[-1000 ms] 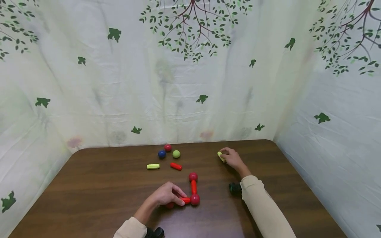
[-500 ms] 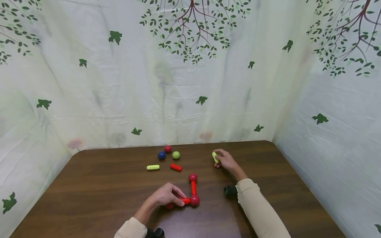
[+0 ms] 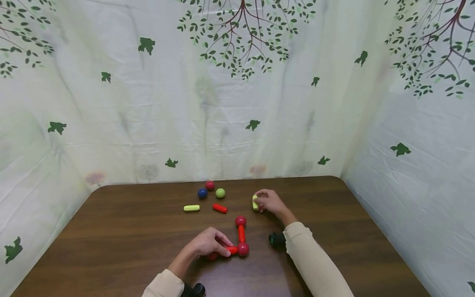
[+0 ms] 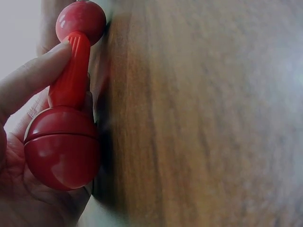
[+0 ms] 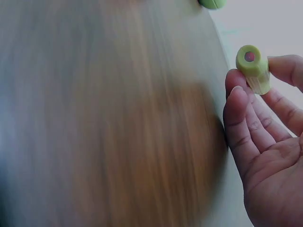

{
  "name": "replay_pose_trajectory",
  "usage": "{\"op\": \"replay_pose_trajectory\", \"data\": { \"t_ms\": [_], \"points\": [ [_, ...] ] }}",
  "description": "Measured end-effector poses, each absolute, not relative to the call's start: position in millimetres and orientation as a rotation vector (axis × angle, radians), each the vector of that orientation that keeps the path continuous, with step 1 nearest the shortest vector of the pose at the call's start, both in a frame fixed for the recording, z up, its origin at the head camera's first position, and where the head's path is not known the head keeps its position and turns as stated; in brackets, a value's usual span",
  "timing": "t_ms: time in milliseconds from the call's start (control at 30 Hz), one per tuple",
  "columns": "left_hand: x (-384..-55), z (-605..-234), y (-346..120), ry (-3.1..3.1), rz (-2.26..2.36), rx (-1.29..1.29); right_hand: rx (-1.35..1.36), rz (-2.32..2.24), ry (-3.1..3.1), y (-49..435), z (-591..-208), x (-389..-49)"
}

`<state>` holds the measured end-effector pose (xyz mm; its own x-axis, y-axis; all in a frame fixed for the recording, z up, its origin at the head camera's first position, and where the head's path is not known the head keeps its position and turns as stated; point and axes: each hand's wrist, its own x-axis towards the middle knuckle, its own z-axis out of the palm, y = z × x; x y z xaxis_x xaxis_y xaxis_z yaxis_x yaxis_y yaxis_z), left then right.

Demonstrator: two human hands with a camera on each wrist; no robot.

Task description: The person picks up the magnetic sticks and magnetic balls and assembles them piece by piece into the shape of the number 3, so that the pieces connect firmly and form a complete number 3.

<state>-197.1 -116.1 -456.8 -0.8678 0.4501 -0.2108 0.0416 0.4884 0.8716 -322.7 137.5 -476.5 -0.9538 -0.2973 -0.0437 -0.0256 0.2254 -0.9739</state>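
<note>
I see the right hand [image 3: 271, 202] pinching a ridged yellow-green plastic rod [image 3: 255, 202] in its grip, long axis roughly near-to-far, lying far and right of the glossy red ball [image 3: 241, 221]; the left hand [image 3: 208, 242] pinches a ridged red plastic rod [image 4: 72, 75], nearer and left.

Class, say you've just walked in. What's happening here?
A person works two-handed at a wooden table. Their left hand has its grip on a red stick with a dark red ball at each end; a second red stick, ending in a third ball, makes an L with it. Their right hand pinches a yellow stick, joined to nothing. Beyond the L lie another yellow stick, a third red stick, a red ball, a blue ball and a green ball.
</note>
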Motion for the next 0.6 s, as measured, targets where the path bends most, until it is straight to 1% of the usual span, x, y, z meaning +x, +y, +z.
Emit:
{"op": "replay_pose_trajectory", "data": {
  "t_ms": [333, 600],
  "points": [
    [-199.9, -456.8, -114.9, 2.327, 1.334, 0.419, -0.395, -1.801, 2.234, 107.8, -476.7, -323.2],
    [-199.5, -458.1, -116.4, 2.314, 1.335, 0.405, -0.415, -1.698, 2.249, 93.2, -481.4, -322.6]
  ]
}}
